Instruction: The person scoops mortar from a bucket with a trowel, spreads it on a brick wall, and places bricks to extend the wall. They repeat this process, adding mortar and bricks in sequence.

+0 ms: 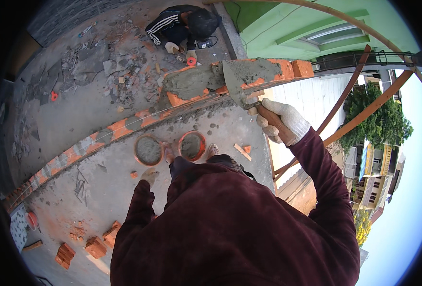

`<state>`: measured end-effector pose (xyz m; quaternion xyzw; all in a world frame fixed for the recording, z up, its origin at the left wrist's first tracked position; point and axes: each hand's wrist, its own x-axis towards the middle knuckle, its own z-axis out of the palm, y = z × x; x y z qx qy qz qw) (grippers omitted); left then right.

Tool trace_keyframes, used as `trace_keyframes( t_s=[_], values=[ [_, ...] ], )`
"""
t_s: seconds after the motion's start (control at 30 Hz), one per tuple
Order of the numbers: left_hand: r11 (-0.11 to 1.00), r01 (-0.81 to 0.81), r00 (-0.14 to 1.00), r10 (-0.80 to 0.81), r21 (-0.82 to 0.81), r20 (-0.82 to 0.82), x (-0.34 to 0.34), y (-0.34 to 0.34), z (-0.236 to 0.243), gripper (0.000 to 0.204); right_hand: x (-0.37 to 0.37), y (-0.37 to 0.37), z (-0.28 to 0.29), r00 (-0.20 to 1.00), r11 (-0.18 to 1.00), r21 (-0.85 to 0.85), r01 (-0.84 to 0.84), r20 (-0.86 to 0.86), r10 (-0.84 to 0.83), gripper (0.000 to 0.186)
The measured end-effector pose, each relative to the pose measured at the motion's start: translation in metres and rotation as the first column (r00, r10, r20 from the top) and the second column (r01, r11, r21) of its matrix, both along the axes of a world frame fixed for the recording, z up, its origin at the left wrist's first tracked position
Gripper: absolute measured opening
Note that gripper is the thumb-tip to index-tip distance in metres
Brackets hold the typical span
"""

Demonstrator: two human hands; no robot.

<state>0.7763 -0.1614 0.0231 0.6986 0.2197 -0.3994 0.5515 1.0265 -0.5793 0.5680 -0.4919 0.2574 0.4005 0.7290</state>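
one trowel (232,80), handle partly hidden, clasped by the right hand (282,119); left hand (149,176), fingers too indistinct to tell; two orange buckets (203,141) hold mortar (149,150).

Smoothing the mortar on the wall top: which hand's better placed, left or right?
Right, I'd say. The right hand grips the trowel, its blade already over the mortar on the brick wall. The left hand is low, near a bucket, away from that mortar.
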Motion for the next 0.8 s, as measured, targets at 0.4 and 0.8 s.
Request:
trace_keyframes(
  t_s=[0.4,0.8],
  values=[
    [0.992,-0.067,0.964,0.092,-0.108,0.248,0.009,0.065,-0.048,0.039,-0.036,0.097,-0.014,0.999,0.999,-0.010,-0.051,0.016,0.051,0.048],
    [0.999,-0.003,0.988,0.007,-0.032,0.154,0.019,0.032,0.010,0.033,-0.038,0.082,-0.014,0.596,0.362,-0.868,-0.338,0.100,0.797,0.029]
  ],
)
